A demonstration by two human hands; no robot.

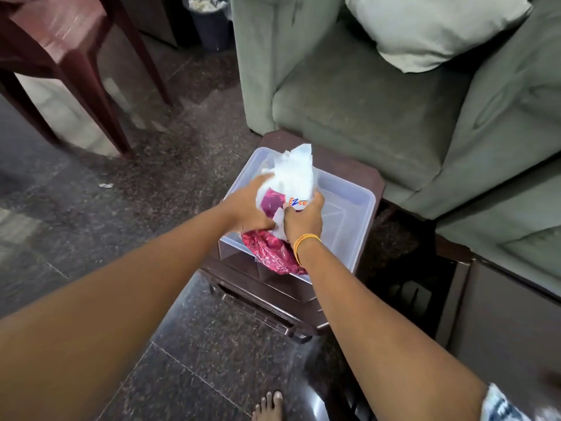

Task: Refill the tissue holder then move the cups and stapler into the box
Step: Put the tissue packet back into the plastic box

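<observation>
A clear plastic box (349, 208) sits on a dark brown side table (343, 165) in front of a green sofa. Over the box I hold a plastic tissue pack (296, 174), white on top and magenta below, with printed letters on it. My left hand (246, 208) grips its left side and my right hand (303, 217) grips its lower right part. The crumpled magenta end of the wrapper (273, 253) hangs down at the box's near edge. No cups, stapler or tissue holder are in view.
A green sofa (379, 101) with a pale cushion (434, 28) stands behind the side table. A dark wooden table (60, 50) is at the far left, a waste bin (209, 19) with paper at the back. Speckled stone floor lies around, with my bare foot (268, 407) below.
</observation>
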